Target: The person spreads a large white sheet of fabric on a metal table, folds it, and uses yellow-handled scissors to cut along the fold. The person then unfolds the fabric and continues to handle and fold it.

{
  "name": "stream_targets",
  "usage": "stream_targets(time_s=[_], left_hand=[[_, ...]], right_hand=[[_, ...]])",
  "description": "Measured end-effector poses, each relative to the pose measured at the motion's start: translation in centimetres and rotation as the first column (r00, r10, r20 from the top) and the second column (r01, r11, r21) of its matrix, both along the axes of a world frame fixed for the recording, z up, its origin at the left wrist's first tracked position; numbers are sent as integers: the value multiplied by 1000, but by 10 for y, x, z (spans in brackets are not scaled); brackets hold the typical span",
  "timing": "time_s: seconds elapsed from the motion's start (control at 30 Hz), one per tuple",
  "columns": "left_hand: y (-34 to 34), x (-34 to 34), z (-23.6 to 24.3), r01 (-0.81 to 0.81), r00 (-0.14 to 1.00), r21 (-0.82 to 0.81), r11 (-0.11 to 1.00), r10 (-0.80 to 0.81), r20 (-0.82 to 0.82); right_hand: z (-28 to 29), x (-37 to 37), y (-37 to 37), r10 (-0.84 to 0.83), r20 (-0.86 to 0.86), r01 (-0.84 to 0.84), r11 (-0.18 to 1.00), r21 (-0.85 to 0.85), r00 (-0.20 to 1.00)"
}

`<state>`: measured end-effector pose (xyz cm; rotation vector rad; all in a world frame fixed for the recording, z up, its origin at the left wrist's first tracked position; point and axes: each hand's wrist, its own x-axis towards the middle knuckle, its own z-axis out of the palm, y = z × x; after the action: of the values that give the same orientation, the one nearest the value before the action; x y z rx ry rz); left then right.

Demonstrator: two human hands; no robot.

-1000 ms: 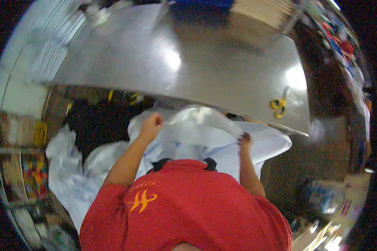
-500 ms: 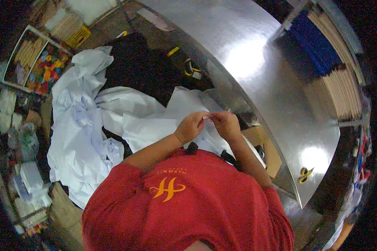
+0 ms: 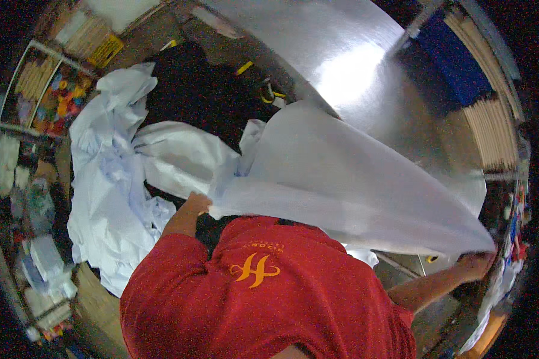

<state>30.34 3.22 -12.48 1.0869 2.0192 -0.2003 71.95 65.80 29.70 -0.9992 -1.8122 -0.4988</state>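
Observation:
A wide piece of thin white cloth (image 3: 329,167) is stretched taut between my two hands, in front of my chest. Its left end is gripped by my left hand (image 3: 199,204), near the middle. Far out to the right, my right hand (image 3: 478,265) holds the opposite corner; motion blurs its fingers. The cloth fans upward between them and covers part of the metal table. More crumpled white cloth (image 3: 111,179) lies in a long heap to the left, and a loose fold (image 3: 182,152) of it reaches toward my left hand.
A shiny metal table (image 3: 395,113) runs along the right, with yellow-handled scissors (image 3: 431,259) mostly hidden by the cloth. Black material (image 3: 203,96) lies beyond the white heap. Stacked folded cloth (image 3: 491,134) sits at far right; a crate of colourful spools (image 3: 63,99) stands at far left.
My hands were together at the middle and have parted. The right hand swung far right with the cloth corner; the left moved left and nearer. The cloth has spread out between them.

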Motion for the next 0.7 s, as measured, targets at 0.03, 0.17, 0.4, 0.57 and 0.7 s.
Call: stream_targets(time_s=[0.03, 0.17, 0.4, 0.57, 0.7], left_hand=[[-10, 3, -14, 54, 997, -50, 997, -51, 52], [20, -36, -15, -356, 934, 0, 934, 356, 38], [249, -212, 206, 77, 678, 993, -84, 735, 10], [324, -212, 257, 207, 951, 737, 643, 45, -306], [314, -196, 249, -216, 962, 769, 601, 264, 65]], right_hand=[[-3, 37, -4, -19, -189, 12, 999, -36, 982], [-26, 142, -63, -289, -260, 221, 940, -261, 921], [-109, 242, -107, -488, -781, 1, 848, -529, 389], [-163, 322, -48, -494, -670, -14, 799, -601, 554], [-193, 334, -13, -763, -350, 313, 571, -759, 543]])
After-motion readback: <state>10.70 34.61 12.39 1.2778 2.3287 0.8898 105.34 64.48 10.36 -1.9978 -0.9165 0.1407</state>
